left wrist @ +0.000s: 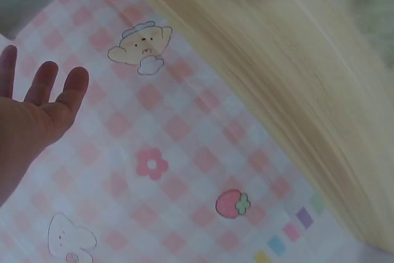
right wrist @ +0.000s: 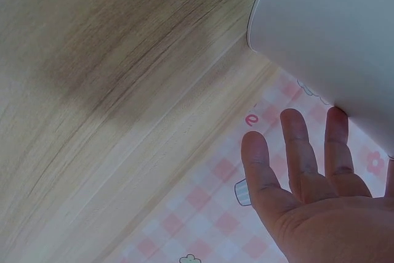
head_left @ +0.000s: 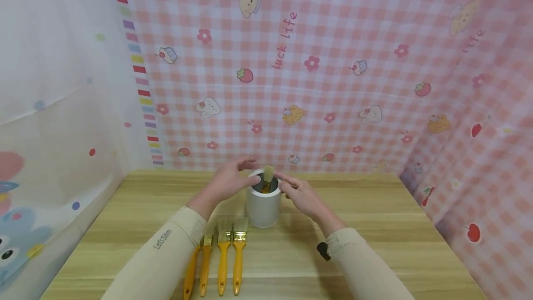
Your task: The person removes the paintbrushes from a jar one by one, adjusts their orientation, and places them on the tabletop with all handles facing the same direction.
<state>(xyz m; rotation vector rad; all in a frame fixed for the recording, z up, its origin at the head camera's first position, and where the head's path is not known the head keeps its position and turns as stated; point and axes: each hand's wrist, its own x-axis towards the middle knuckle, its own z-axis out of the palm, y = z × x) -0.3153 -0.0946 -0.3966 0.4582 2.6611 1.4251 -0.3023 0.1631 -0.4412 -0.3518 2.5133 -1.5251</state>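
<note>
A white cylindrical container stands upright on the table, and a paintbrush leans inside it, bristles up above the rim. My left hand is at the container's left side, its thumb over the rim and its other fingers spread apart in the left wrist view. On the opposite side my right hand reaches to the rim with an extended index finger. Loosely straight fingers show beside the container wall in the right wrist view, one fingertip right at it. The brush's handle is mostly hidden within.
Several yellow-handled paintbrushes lie side by side in front of the container, bristles pointing away, partly under my left forearm. Behind the wooden table hangs a pink checked cloth. A white dotted cloth borders the left side.
</note>
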